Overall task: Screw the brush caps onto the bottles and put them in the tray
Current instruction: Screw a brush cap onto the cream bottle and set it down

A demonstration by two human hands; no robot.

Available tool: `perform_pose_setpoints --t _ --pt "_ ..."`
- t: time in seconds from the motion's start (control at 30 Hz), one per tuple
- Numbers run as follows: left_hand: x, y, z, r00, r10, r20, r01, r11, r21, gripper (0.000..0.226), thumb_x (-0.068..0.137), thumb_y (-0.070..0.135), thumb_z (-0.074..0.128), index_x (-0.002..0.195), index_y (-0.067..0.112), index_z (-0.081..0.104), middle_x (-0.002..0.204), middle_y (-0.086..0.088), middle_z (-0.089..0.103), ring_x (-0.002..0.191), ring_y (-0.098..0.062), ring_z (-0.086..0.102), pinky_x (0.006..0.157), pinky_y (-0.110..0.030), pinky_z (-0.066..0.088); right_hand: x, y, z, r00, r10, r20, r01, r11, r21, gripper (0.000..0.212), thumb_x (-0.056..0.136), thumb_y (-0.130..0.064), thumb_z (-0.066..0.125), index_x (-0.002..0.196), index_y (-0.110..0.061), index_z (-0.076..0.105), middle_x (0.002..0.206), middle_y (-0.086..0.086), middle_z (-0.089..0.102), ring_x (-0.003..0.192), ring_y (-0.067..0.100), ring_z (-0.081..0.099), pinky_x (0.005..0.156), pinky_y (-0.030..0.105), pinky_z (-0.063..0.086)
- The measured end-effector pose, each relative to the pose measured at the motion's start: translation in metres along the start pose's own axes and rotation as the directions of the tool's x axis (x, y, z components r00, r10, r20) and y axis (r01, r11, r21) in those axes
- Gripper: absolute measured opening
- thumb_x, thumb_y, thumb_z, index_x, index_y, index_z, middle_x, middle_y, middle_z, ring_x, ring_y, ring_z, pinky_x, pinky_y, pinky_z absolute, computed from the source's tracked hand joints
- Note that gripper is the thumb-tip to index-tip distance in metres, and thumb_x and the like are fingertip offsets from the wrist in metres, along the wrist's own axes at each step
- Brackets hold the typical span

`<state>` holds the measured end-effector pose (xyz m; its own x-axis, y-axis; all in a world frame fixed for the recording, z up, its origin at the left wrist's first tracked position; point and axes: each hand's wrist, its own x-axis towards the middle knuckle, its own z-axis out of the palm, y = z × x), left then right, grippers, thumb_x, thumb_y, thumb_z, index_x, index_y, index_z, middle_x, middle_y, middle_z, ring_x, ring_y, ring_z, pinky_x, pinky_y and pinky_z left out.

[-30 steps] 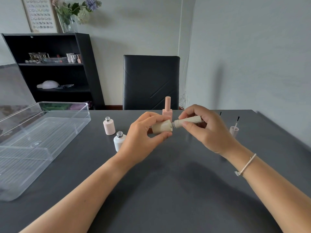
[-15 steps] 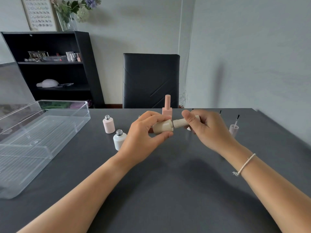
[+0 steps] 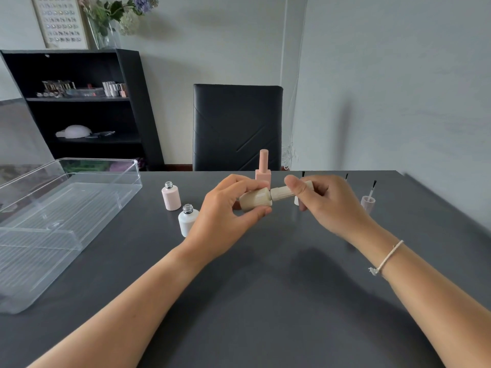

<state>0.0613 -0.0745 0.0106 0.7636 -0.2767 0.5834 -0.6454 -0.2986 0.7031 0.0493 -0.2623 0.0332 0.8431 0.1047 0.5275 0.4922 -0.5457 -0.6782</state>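
While the left hand [image 3: 225, 216] grips the beige glass bottle [image 3: 255, 200] sideways above the dark grey surface [image 3: 265, 301], the right hand's [image 3: 329, 205] fingers [image 3: 293, 185] pinch its beige ribbed brush cap [image 3: 281, 193], hiding the cap's far end. A clear plastic tray [image 3: 53, 221] sits at left, cut off by the frame. Loose brush caps behind the right hand are mostly hidden.

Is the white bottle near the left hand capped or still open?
Open. The white bottle stands upright on the table with its bare threaded neck showing, no cap on.
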Motion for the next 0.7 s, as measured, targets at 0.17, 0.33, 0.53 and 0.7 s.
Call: perform_pose_setpoints --t 0.17,0.33,0.53,0.7 --pt "-0.0001 0.0012 0.0001 1.0 0.005 0.004 -0.005 1.0 -0.003 0.033 0.076 0.017 0.074 0.107 0.022 0.065 0.103 0.006 0.06 0.094 -0.015 0.059 0.08 -0.041 0.055 0.0004 0.0026 -0.0021 0.997 0.059 0.046 -0.058 0.998 -0.02 0.058 0.083 -0.066 0.035 0.06 -0.016 0.055 0.047 -0.007 0.045 0.043 0.004 0.039 0.046 0.012 0.031" --pt "0.0003 0.0025 -0.0005 1.0 0.007 -0.012 -0.007 1.0 -0.023 0.032 0.076 0.016 0.074 0.105 0.024 0.065 0.102 0.007 0.06 0.092 -0.014 0.059 0.079 -0.041 0.055 -0.0009 0.0024 -0.0048 0.996 -0.058 0.075 0.051 0.995 0.09 0.016 0.081 -0.034 0.052 0.084 -0.018 0.053 0.06 -0.012 0.053 0.05 0.007 0.039 0.049 0.014 0.031" --pt "0.0012 0.0007 -0.0019 1.0 0.001 -0.021 -0.002 1.0 -0.015 0.031 0.076 0.015 0.074 0.104 0.025 0.065 0.101 0.005 0.059 0.09 -0.013 0.059 0.079 -0.039 0.055 -0.0003 0.0034 -0.0025 0.996 -0.088 0.026 0.087 0.995 0.046 0.014 0.081 -0.032 0.053 0.073 -0.021 0.052 0.058 -0.003 0.052 0.048 0.007 0.038 0.048 0.014 0.031" --pt "0.0007 0.0003 -0.001 1.0 0.002 -0.007 -0.002 1.0 -0.003 0.031 0.076 0.017 0.073 0.106 0.023 0.065 0.101 0.007 0.059 0.091 -0.014 0.059 0.079 -0.036 0.055 0.0005 0.0059 -0.0004 0.997 -0.071 -0.041 0.069 0.997 -0.042 0.059 0.085 -0.053 0.043 0.059 0.0 0.05 0.043 -0.004 0.038 0.042 0.007 0.035 0.045 0.015 0.026"
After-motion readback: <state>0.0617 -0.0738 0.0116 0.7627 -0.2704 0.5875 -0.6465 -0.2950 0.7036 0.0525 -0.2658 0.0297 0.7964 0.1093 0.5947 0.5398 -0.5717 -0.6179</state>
